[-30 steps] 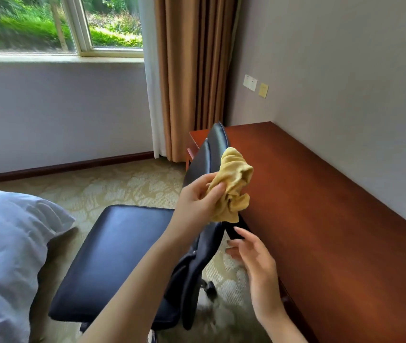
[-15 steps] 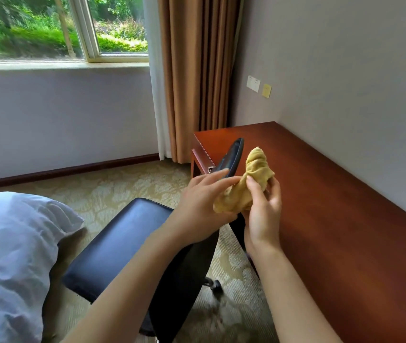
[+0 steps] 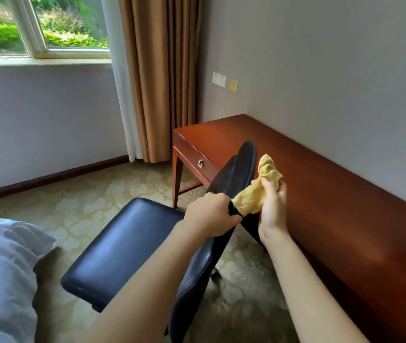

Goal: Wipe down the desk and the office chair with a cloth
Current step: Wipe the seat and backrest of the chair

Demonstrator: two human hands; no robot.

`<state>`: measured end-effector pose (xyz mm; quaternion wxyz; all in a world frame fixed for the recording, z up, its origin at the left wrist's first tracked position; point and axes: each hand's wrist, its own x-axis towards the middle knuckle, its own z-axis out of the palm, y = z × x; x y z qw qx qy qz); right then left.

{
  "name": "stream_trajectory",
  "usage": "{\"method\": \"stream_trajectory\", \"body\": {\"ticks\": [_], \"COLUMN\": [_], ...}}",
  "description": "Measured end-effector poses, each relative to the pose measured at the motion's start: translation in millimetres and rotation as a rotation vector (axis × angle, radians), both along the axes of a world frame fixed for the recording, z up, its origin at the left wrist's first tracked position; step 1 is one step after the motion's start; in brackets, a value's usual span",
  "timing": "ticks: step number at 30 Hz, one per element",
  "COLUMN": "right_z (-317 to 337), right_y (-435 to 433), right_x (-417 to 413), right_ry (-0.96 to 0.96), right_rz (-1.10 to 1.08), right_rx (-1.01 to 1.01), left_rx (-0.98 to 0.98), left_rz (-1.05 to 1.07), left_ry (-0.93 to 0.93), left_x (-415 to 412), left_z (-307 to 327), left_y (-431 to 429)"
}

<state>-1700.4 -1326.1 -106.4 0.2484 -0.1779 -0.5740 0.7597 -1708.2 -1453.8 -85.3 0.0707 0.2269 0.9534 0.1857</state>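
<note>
White rumpled bedding (image 3: 1,273) lies nearest, at the lower left. Just beyond it stands a black padded leather office chair (image 3: 122,246), its seat towards the bedding and its backrest (image 3: 240,169) turned edge-on beside the desk. The person's left hand (image 3: 212,215) is curled round the edge of the backrest and grips it. The right hand (image 3: 272,206), just beside it on the desk side, clutches a bunched yellow cloth (image 3: 251,199) in closed fingers. The cloth's lower end touches the backrest edge by the left hand, and its upper end sticks up above the thumb.

The long reddish-brown wooden desk (image 3: 325,194) runs along the grey wall on the right, with a drawer that has a metal ring pull (image 3: 200,163). A patterned beige carpet (image 3: 93,191) covers the floor. Farther back hang tan curtains (image 3: 160,82), and a white-framed window (image 3: 36,28) shows greenery.
</note>
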Motion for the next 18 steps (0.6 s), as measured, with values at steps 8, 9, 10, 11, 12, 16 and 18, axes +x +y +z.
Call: {"method": "stream_trajectory", "body": {"ticks": [8, 9, 10, 11, 12, 16, 18], "right_z": [-6, -7, -8, -8, -8, -2, 9], "right_y": [-79, -89, -99, -110, -119, -155, -171], "right_x": [60, 69, 79, 88, 98, 123, 125], "right_ry": [-0.087, -0.107, -0.112, -0.113, -0.116, -0.168, -0.225], "right_rz": [-0.182, -0.19, -0.194, -0.197, -0.201, -0.102, 0.024], "right_rx": [0.219, 0.284, 0.358, 0.44, 0.534, 0.983, 1.159], "left_rx": [0.094, 0.105, 0.111, 0.116, 0.115, 0.101, 0.12], "left_rz": [-0.201, -0.23, -0.259, -0.287, -0.314, -0.353, -0.354], "left_ry": [-0.072, -0.097, -0.119, -0.143, -0.168, -0.297, -0.377], "left_x": [27, 29, 32, 34, 36, 37, 33], "left_z": [-4, -3, -3, -3, -2, 0, 2], "left_y": [-79, -93, -107, -120, -134, -191, -221]}}
